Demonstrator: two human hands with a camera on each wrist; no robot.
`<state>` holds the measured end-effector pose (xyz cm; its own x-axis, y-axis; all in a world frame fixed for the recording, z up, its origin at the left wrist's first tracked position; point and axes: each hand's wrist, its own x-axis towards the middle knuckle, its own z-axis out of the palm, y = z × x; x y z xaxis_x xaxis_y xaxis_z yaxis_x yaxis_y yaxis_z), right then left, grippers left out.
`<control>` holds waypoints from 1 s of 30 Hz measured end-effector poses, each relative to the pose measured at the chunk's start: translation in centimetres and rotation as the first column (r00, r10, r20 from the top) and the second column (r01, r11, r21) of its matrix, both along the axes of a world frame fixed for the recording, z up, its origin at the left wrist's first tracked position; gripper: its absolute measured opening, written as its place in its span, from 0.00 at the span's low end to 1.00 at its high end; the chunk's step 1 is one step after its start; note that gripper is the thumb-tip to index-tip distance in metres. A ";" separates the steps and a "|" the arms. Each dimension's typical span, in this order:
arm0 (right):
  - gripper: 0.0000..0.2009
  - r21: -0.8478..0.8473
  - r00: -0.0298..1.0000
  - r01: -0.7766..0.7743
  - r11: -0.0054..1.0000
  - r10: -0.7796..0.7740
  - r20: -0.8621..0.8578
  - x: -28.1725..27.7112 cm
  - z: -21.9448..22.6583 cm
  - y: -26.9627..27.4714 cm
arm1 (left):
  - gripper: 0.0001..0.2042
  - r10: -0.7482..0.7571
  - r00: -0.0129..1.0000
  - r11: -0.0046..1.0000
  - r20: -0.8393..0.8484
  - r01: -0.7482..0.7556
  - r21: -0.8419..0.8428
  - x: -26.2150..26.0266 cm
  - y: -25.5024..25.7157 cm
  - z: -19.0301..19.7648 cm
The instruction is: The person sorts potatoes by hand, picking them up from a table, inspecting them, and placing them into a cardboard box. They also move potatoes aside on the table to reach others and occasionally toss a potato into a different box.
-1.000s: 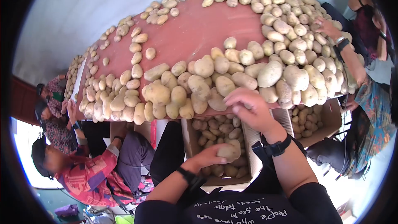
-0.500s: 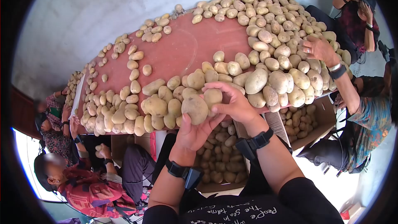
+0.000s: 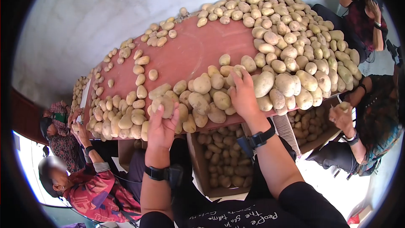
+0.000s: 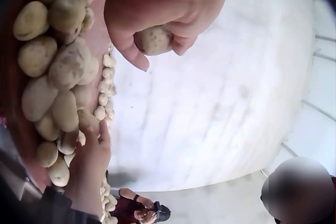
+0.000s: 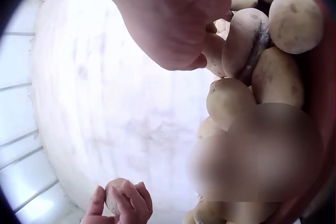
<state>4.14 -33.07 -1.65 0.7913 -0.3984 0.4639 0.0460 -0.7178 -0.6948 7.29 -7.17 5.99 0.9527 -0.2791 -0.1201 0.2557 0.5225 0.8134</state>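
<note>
My left hand [image 3: 162,124] holds a large pale potato [image 3: 166,104], raised in front of the pile's near edge. In the left wrist view, thumb and fingers wrap around that potato [image 4: 154,40]. Over the near rows of the pile, my right hand [image 3: 245,95] has its fingers curled about a potato [image 3: 237,72] lying among others. Part of this potato is hidden by the fingers. Beside it, the left wrist view shows the right hand [image 4: 92,163] with fingertips around a potato [image 4: 88,121].
Potatoes lie heaped along the red tabletop [image 3: 185,55]. Below the near edge stands a cardboard box [image 3: 221,191] filled with potatoes; another box [image 3: 314,141] sits to its right. Other people sit at both ends, one [image 3: 97,190] close on the left.
My hands came together above the pile, each with a potato, then parted. The left went left with its potato; the right moved down onto the pile. A neighbour's hand on the right drew back.
</note>
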 end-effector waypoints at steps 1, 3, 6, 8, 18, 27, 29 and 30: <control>0.25 -0.042 1.000 0.012 0.999 -0.012 0.014 -0.1 -0.2 0.0 | 0.20 -0.049 0.999 0.998 0.012 0.049 -0.036 0.4 0.0 0.3; 0.24 -0.126 0.998 0.044 0.991 -0.039 0.042 -0.2 0.0 0.2 | 0.20 -0.114 0.991 0.993 0.063 0.116 -0.037 0.2 -1.4 1.2; 0.25 -0.110 0.987 -0.004 0.994 0.022 0.160 -0.9 1.3 0.4 | 0.20 -0.194 0.975 0.981 0.103 0.192 0.030 -0.3 -4.1 1.6; 0.27 -0.018 0.933 -0.248 0.969 0.243 0.266 -1.3 2.2 0.9 | 0.20 -0.240 0.963 0.969 0.125 0.231 0.082 -0.5 -6.3 1.0; 0.35 0.604 0.929 -0.291 0.742 0.069 0.364 -1.3 1.4 -1.0 | 0.31 -0.561 0.800 0.789 0.214 0.439 0.430 -1.0 -14.3 1.2; 0.35 0.463 0.954 -0.069 0.884 -0.077 0.289 -2.0 1.6 -2.8 | 0.32 -0.644 0.744 0.636 0.181 0.388 0.667 3.0 -18.8 -0.6; 0.34 0.429 0.945 -0.140 0.893 -0.008 0.326 -2.1 1.7 -3.0 | 0.32 -0.556 0.812 0.752 0.176 0.401 0.522 3.1 -18.6 -0.9; 0.33 0.412 0.938 -0.175 0.894 0.025 0.345 -2.2 1.9 -3.1 | 0.32 -0.512 0.843 0.801 0.167 0.398 0.446 3.2 -18.4 -0.9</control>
